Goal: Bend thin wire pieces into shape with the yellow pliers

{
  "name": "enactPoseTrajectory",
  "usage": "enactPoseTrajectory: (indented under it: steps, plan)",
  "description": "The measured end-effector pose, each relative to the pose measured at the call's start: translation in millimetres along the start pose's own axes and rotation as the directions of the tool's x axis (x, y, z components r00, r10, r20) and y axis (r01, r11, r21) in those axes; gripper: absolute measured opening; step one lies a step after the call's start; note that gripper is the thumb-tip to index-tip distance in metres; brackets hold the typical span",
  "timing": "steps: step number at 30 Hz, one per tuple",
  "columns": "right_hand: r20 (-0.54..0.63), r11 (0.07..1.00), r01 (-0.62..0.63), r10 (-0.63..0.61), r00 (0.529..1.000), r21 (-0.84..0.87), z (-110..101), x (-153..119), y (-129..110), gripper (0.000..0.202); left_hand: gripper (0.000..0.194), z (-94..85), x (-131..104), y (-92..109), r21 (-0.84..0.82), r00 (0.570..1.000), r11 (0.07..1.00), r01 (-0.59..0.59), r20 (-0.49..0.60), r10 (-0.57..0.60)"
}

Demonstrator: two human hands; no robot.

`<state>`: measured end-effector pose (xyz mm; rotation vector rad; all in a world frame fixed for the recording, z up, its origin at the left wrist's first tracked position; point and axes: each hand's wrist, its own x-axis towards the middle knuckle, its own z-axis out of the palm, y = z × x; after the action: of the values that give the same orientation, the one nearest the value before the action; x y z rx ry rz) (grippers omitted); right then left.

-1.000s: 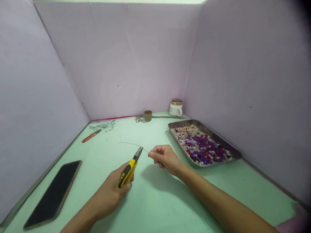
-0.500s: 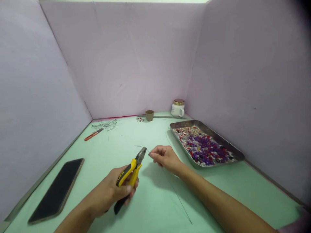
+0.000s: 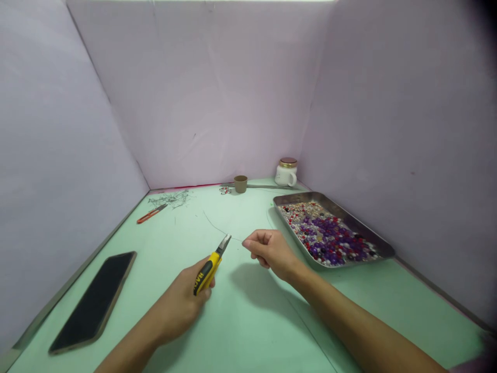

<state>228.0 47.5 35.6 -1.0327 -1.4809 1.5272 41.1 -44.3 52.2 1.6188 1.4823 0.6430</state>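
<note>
My left hand (image 3: pixel 190 300) is wrapped round the yellow and black handles of a pair of pliers (image 3: pixel 209 270). The jaws point up and to the right, by a thin wire (image 3: pixel 215 226); whether they grip it I cannot tell. Just right of the jaws, my right hand (image 3: pixel 269 251) pinches the wire between thumb and fingertips. One stretch of the wire curves away to the upper left past the jaws. A further thin strand runs below my right forearm towards the front edge of the view.
A metal tray (image 3: pixel 297 243) of mixed beads lies at the right, a phone (image 3: pixel 95 303) at the left. Farther back are orange-handled snips (image 3: pixel 149 214), wire scraps (image 3: pixel 171 198), a few loose beads (image 3: pixel 224 190), a brown cup (image 3: pixel 240 184) and a lidded white jar (image 3: pixel 286 173). Walls surround the table.
The pliers have turned in my left hand so their jaws show edge-on and the handles look closer together. The wire's far stretch now reaches farther up and left.
</note>
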Motion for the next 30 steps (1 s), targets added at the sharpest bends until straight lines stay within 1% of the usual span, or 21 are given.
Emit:
enactPoseTrajectory:
  steps: [3, 5, 8, 11, 15, 18, 19, 21, 23, 24, 26, 27, 28, 30]
  plan:
    - [0.031, 0.995, -0.07, 0.068, 0.997, 0.074, 3, -1, 1, 0.02, 0.018, 7.0, 1, 0, 0.078, 0.993, 0.997, -0.025, -0.11, 0.034]
    - [0.039, 0.992, -0.075, 0.071, 0.997, 0.106, 4, -1, 3, 0.021, 0.019, 8.2, 2, 0, 0.111, 0.99, 0.993, -0.039, -0.129, 0.053]
    - [0.059, 0.989, -0.058, 0.05, 0.997, 0.139, 2, 1, 5, 0.023, 0.011, 3.9, 3, -2, 0.114, 0.997, 0.993, -0.033, -0.071, 0.042]
    - [0.121, 0.982, -0.073, 0.052, 0.991, 0.174, 0, 2, 6, 0.022, 0.009, -1.6, 2, -3, 0.1, 0.999, 0.994, -0.034, -0.019, 0.036]
    - [0.18, 0.961, -0.155, 0.115, 0.977, 0.229, 1, 0, 5, 0.022, 0.011, -0.8, 2, -3, 0.085, 0.999, 0.995, -0.047, -0.007, 0.048]
    - [0.172, 0.954, -0.197, 0.159, 0.972, 0.228, 3, -2, 3, 0.018, 0.013, 3.5, 4, -2, 0.04, 0.999, 0.998, -0.049, 0.02, 0.049]
    - [0.148, 0.961, -0.186, 0.157, 0.976, 0.205, 3, -2, 3, 0.017, 0.014, 4.7, 4, -2, 0.019, 0.998, 0.999, -0.048, 0.033, 0.047]
    - [0.072, 0.986, -0.126, 0.118, 0.99, 0.106, 4, -1, 2, 0.014, 0.015, 6.2, 5, -2, -0.03, 0.997, 0.999, -0.04, 0.065, 0.042]
    - [0.008, 0.999, -0.032, 0.032, 0.999, -0.014, 4, -1, 2, 0.014, 0.016, 6.8, 4, -3, -0.08, 0.995, 0.996, -0.03, 0.09, 0.038]
    - [-0.006, 0.998, 0.017, -0.017, 1.0, -0.057, 5, 0, 2, 0.015, 0.014, 6.9, 4, -3, -0.106, 0.994, 0.994, -0.026, 0.102, 0.037]
    - [-0.004, 0.992, 0.096, -0.097, 0.995, -0.087, 4, 0, 2, 0.016, 0.01, 7.0, 3, -2, -0.168, 0.99, 0.985, -0.024, 0.133, 0.047]
    - [0.004, 0.99, 0.117, -0.117, 0.993, -0.079, 4, 0, 2, 0.017, 0.007, 7.1, 3, -1, -0.205, 0.986, 0.978, -0.027, 0.153, 0.059]
    - [0.017, 0.99, 0.129, -0.128, 0.992, -0.066, 4, 0, 2, 0.017, 0.008, 7.2, 2, -1, -0.237, 0.982, 0.971, -0.033, 0.175, 0.076]
    - [0.05, 0.99, 0.14, -0.139, 0.989, -0.028, 3, 0, 3, 0.017, 0.018, 7.6, 2, 0, -0.333, 0.966, 0.942, -0.03, 0.233, 0.113]
